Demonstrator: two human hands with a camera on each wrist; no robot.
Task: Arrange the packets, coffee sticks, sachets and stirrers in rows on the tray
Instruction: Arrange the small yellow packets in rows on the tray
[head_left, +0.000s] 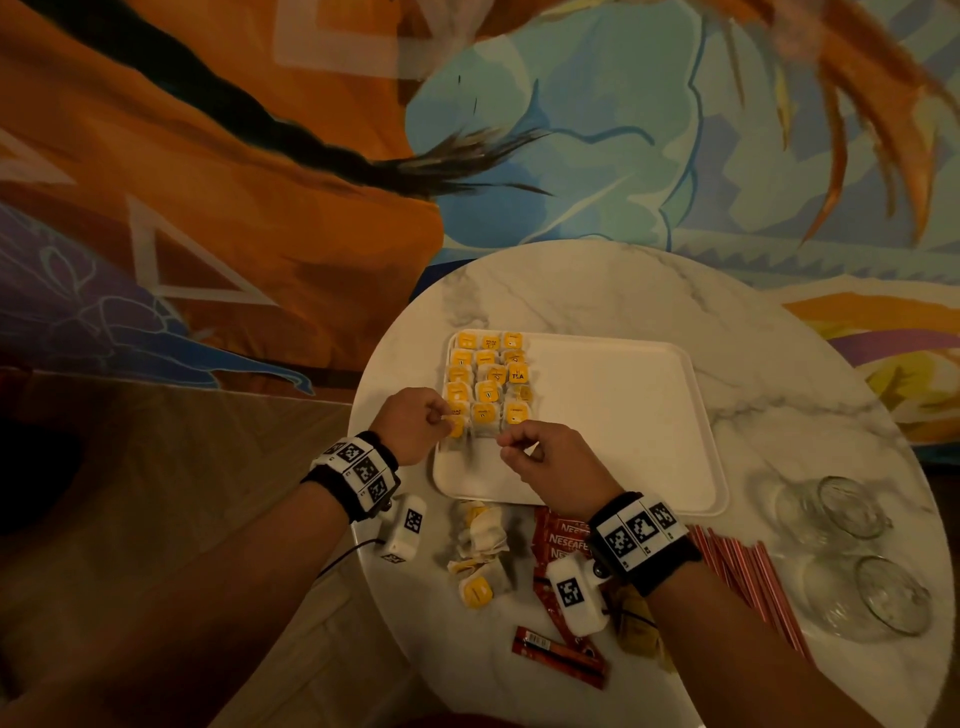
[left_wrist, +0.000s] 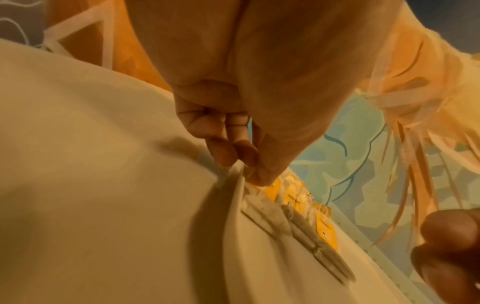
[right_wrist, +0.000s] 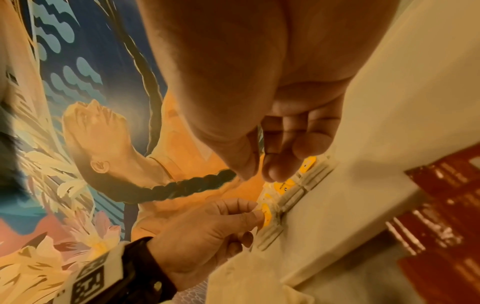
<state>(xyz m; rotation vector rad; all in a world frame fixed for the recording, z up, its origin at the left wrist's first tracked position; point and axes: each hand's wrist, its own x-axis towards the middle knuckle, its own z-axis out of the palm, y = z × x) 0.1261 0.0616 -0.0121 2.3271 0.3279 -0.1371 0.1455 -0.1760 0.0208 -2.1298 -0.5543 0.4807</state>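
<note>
A white tray (head_left: 623, 415) lies on the marble table. Yellow-tagged tea bags (head_left: 488, 379) fill three columns at its left end. My left hand (head_left: 441, 418) pinches the yellow tag (right_wrist: 267, 216) of the nearest tea bag in the left column, thumb on top (left_wrist: 253, 174). My right hand (head_left: 506, 447) hovers just above the near end of the rows, fingers bent, thumb and forefinger slightly apart with nothing between them (right_wrist: 258, 176). In front of the tray lie loose tea bags (head_left: 480, 551), red coffee sticks (head_left: 563, 540), brown sachets (head_left: 639, 623) and red stirrers (head_left: 748, 582).
Two glass jars (head_left: 847, 506) (head_left: 891, 595) lie on their sides at the table's right. One coffee stick (head_left: 558, 657) sits alone near the front edge. The tray's right two thirds is bare. A painted wall rises behind the table.
</note>
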